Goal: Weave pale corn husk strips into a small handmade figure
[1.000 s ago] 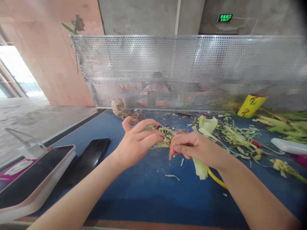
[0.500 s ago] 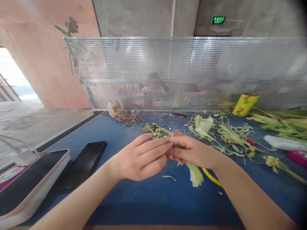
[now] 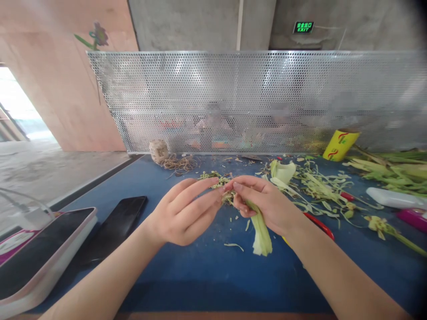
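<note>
Nearest me, both forearms reach in over the blue desk (image 3: 200,275). Left of my left hand (image 3: 182,213) lie a black phone (image 3: 116,224) and, nearer, a pink-edged tablet (image 3: 36,251). My left hand has its fingers stretched out, tips meeting my right hand (image 3: 263,202), which pinches a pale green husk strip (image 3: 260,229); the strip hangs from that hand toward the desk. Red-handled scissors (image 3: 318,224) lie just right of my right wrist. Beyond my fingertips sits a small heap of green scraps (image 3: 213,178). Farther right, cut leaves (image 3: 316,184) spread out; a twine ball (image 3: 159,150) and a yellow tube (image 3: 340,144) stand by the perforated metal screen (image 3: 233,89).
</note>
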The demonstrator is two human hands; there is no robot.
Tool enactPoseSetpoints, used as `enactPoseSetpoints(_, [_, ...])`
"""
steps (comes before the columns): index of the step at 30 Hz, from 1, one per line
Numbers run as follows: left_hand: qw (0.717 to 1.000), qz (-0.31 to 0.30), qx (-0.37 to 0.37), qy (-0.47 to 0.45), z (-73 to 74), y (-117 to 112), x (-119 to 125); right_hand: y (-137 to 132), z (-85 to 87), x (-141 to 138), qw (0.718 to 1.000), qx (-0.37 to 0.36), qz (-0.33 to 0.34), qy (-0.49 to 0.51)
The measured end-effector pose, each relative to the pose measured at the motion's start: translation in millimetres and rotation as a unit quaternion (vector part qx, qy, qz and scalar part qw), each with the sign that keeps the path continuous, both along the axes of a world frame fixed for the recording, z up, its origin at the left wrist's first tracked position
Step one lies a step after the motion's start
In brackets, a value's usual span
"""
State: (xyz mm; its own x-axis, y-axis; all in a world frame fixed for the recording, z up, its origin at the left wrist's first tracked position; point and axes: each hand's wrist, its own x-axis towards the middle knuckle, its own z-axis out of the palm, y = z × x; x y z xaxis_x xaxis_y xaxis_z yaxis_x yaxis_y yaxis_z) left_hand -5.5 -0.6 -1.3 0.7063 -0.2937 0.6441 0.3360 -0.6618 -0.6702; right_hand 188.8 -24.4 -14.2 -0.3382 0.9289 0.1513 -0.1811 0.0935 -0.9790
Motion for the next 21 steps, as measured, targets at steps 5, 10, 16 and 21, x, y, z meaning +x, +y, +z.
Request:
enactPoseSetpoints(5, [0.999, -0.016, -0.027, -0.014, 4.1, -5.1, 3.2, -1.9, 2.2, -2.0, 0.995, -0.039, 0.051, 0.074])
enactPoseSetpoints(10, [0.991, -0.051, -0.121, 0.01, 6.1, -8.2, 2.8, -5.1, 1.8, -1.6, 0.996, -0.005, 0.087, -0.017])
enactPoseSetpoints(16, [0.99, -0.07, -0.122, 0.028, 5.2, -9.1, 3.4, -6.3, 0.6, -4.3, 1.0, -0.002, 0.03, 0.001])
enactPoseSetpoints(21, [0.987, -0.048, -0.152, -0.008, 2.3, -6.4, 3.7, -6.9, 0.1, -5.7, 0.995, 0.051, -0.012, -0.08])
